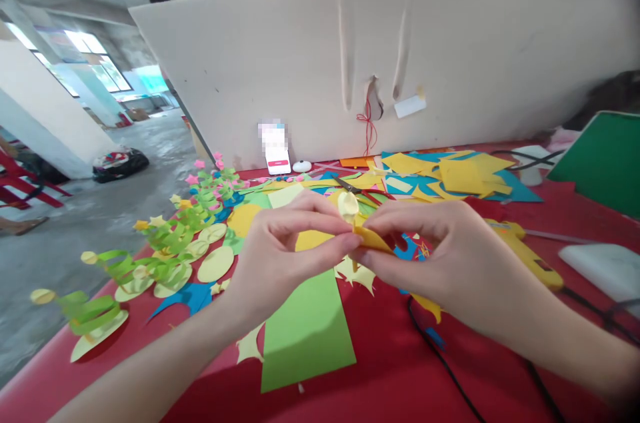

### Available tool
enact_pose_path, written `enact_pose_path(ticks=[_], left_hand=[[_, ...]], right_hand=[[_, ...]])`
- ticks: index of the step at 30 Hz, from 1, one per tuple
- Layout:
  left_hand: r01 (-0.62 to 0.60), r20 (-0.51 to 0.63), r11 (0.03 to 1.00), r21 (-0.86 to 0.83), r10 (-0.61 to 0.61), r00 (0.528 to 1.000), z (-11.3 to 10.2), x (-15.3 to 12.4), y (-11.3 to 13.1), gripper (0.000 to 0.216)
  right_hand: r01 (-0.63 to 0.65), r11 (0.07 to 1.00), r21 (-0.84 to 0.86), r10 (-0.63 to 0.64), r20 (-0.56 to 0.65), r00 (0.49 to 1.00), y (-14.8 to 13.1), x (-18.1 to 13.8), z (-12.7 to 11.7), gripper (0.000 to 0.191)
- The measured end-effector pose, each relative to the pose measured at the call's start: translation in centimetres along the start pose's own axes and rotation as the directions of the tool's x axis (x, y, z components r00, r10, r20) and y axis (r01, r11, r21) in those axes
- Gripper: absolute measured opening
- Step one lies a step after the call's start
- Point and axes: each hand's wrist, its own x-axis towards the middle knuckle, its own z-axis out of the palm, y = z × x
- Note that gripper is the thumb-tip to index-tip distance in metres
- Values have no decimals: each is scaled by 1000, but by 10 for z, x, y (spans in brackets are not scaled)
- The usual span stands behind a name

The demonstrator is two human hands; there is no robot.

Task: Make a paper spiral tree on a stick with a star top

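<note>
Above the middle of the red table, my two hands meet fingertip to fingertip. My left hand is closed in a pinch at a piece of yellow paper. Opposite it, my right hand also pinches this paper between thumb and fingers. A pale yellow rolled paper bud stands up just above the fingertips, on a thin yellow strip that runs down between them. Where the bud and the paper meet is hidden by my fingers. Under my hands lies a green paper sheet, with pale cut scraps beside it.
Curly green paper pieces on pale ovals line the left edge. Scissors and yellow and blue paper sheets lie at the back. A yellow glue gun with a black cable is at right. A phone leans against the board.
</note>
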Motion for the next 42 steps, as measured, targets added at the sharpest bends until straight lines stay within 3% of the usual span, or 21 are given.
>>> enact_pose_path(ticks=[10, 28, 34, 42], left_hand=[[-97, 33, 995, 4, 97, 995, 1, -1, 1, 21], [-38, -11, 998, 59, 39, 999, 3, -3, -5, 18], [37, -48, 991, -128, -43, 998, 3, -2, -7, 12], [120, -70, 968, -221, -138, 988, 4, -2, -8, 8]], right_hand=[[3, 1000, 0, -3, -11, 1000, -7, -4, -3, 11], [-1, 1000, -10, 1, -20, 1000, -3, -2, 0, 15], [-15, 1000, -15, 15, -50, 999, -2, -4, 3, 7], [9, 999, -37, -11, -49, 999, -5, -3, 4, 11]])
